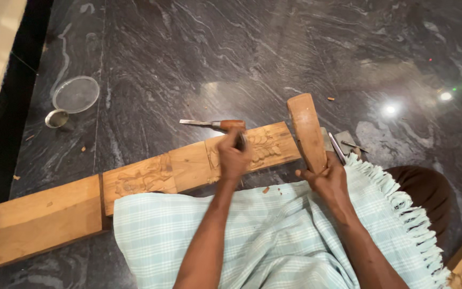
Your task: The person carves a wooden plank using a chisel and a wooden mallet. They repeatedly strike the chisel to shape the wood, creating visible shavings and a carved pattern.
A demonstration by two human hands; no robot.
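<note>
A long wooden plank [81,200] is seen laid across the dark marbled floor [199,48], its long axis running from lower left up to upper right, with its nearer edge tucked under a pale checked cloth [274,235] spread over the lap. The left hand [233,158] is set on the carved panel toward the plank's right end, its fingers [230,145] curled tight around a chisel [240,140] whose blade cannot be made out. Just to the right, a wooden mallet [307,131] is held upright by the right hand [324,179], fingers wrapped closed about its lower end, its head raised above and to the right of the chisel. The right hand is the one nearer the plank's end; the left sits directly over the carving. Relief carving is shown in two panels, pale orange-brown, the left stretch plain. A second chisel [212,124] with a reddish handle is left lying beyond the plank, and a round sieve [76,94] with a small metal cup [56,118] is seen well apart at upper left.
</note>
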